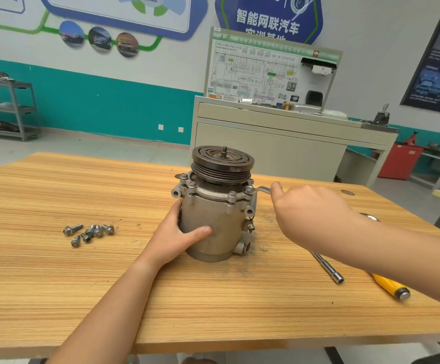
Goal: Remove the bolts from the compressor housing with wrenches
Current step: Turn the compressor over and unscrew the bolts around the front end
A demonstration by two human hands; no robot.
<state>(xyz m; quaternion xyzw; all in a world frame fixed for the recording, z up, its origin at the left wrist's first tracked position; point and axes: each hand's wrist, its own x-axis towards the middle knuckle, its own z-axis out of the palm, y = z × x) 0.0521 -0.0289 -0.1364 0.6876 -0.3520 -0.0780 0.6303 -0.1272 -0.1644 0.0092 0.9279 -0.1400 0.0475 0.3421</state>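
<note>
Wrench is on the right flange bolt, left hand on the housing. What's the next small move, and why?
Probably swing the wrench a short arc with the right hand to loosen that bolt: the left hand grips the compressor housing to brace it, other flange bolts sit in place, and removed bolts lie on the table.

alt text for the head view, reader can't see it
A person's left hand grips an upright compressor housing on a wooden table while the right hand holds a wrench on a flange bolt. Loose bolts lie to its left; a socket bar and yellow-handled tool to its right.
</note>
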